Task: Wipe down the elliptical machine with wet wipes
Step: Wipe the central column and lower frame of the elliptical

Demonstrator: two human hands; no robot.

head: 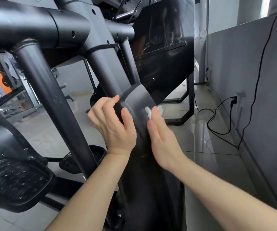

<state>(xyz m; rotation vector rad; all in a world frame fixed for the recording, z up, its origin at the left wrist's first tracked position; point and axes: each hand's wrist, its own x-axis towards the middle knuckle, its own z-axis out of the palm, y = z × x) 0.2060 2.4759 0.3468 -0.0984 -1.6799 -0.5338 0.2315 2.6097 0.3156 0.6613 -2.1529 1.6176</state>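
Head view: my left grip [112, 120] clasps the cover [137, 99] to steady it while my flat right grip [162, 139] presses the wipe [148, 112].

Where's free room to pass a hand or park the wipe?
Bare tile between the black shroud and the wall cables. Open gap between the slanted tube and the left hand. Crowded: pedals lower left; right hand presses the wipe on the shroud.

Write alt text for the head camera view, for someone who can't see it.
A person's right hand presses a white wet wipe flat against a black cover on the elliptical machine, while the left hand grips the cover's edge. A foot pedal sits lower left.
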